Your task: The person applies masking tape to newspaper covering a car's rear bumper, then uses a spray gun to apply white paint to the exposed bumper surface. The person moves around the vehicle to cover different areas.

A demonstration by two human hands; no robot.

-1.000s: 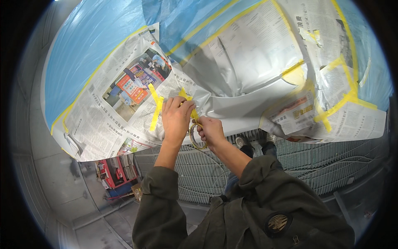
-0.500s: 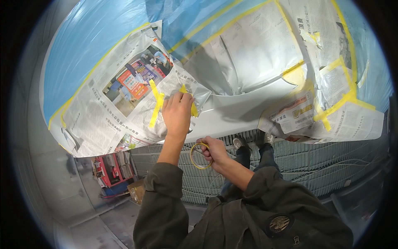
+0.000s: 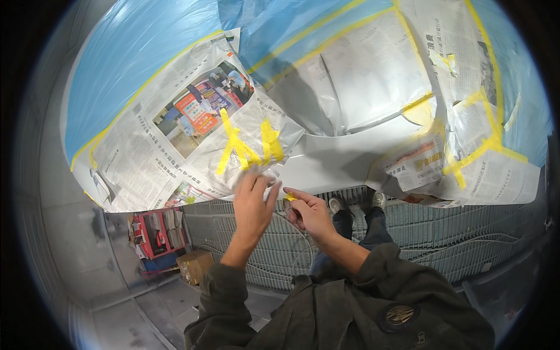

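My left hand (image 3: 252, 204) is at the lower edge of a newspaper sheet (image 3: 125, 154) covering part of a white, curved panel (image 3: 335, 157). Its fingers are stretched out against the paper, the tips slightly blurred. Yellow masking tape strips (image 3: 233, 146) lie on the paper just above that hand. Close by on the right, my right hand (image 3: 312, 217) is closed on a roll of yellow masking tape (image 3: 290, 198). Only a small yellow part of the roll shows between the fingers; the rest is hidden.
Blue plastic film (image 3: 146, 52) covers the surface beyond the newspaper. More taped newspaper (image 3: 484, 175) hangs at the right. Below are a slatted floor grating (image 3: 426, 233) with hoses on it, a red rack (image 3: 154, 233) and a cardboard box (image 3: 197, 265).
My left hand has moved down from the tape strips to the paper's lower edge, uncovering the strips. The roll, a visible ring before, is now mostly hidden in my right hand.
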